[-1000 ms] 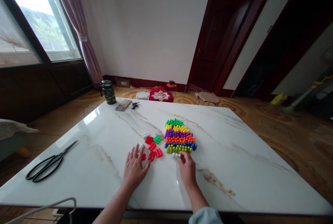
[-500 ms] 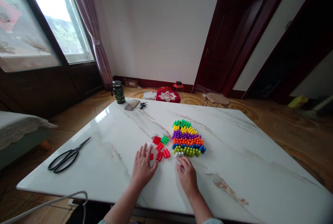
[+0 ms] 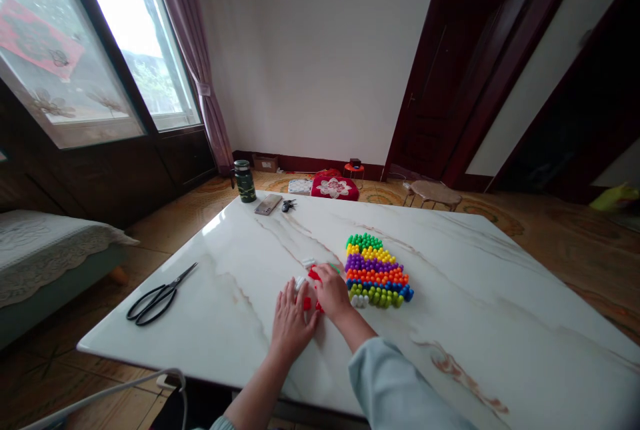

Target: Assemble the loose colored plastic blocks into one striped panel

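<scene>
My left hand (image 3: pixel 291 323) lies with fingers spread on the table, its fingertips beside a white piece (image 3: pixel 300 283) and a red piece (image 3: pixel 307 304). Over the loose red pieces is my right hand (image 3: pixel 332 291), fingers bent down near a red piece (image 3: pixel 314 273); whether it grips anything is hidden. Another white piece (image 3: pixel 309 262) lies just beyond. To the right, knobbly pieces stand in coloured rows: green (image 3: pixel 365 241), yellow (image 3: pixel 371 254), purple (image 3: pixel 373 263), orange (image 3: pixel 378 277), blue (image 3: pixel 409 293) and olive green (image 3: pixel 383 297). A white piece (image 3: pixel 359 301) sits at the near end of the rows.
Black scissors (image 3: pixel 163 297) lie on the marble-patterned table (image 3: pixel 225 330) at the left. Near its far edge are a dark green bottle (image 3: pixel 245 181), a phone (image 3: pixel 269 204) and keys (image 3: pixel 289 205). A stool (image 3: pixel 435 193) stands beyond the table.
My right hand has moved left from the white piece beside the rows to the loose red pieces. My left hand stays spread. The view has shifted, so the scene sits farther right.
</scene>
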`<act>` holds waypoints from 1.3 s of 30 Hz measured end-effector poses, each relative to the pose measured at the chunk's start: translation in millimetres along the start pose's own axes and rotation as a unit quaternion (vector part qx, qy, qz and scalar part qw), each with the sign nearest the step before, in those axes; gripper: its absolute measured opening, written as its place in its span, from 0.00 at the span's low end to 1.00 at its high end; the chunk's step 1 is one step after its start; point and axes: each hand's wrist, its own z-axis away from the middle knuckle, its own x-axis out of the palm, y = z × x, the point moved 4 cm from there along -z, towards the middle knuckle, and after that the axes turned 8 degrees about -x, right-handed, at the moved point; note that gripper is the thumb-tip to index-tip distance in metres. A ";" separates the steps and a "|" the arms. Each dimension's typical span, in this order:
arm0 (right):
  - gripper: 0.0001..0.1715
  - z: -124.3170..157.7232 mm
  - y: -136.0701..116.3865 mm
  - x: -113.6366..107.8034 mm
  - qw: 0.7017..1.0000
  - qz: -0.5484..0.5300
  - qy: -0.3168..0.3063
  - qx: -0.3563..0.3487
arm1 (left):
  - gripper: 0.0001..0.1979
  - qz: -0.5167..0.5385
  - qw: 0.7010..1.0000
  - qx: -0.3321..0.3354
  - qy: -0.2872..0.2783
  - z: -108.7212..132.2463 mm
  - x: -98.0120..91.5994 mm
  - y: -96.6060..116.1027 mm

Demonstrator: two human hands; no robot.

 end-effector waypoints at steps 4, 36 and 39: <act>0.26 -40.5 12.0 26.3 0.990 0.094 -0.101 -0.001 | 0.37 0.023 1.000 -0.012 0.005 0.7 3.8 -3.5; 0.19 106.6 9.9 -2.5 0.981 -0.056 0.178 0.053 | 0.20 0.153 0.985 -0.072 0.045 -9.8 -18.3 -8.6; 0.10 104.0 0.9 -5.8 0.989 -0.029 0.145 0.030 | 0.17 0.254 0.954 -0.111 0.113 -5.8 -31.5 -16.2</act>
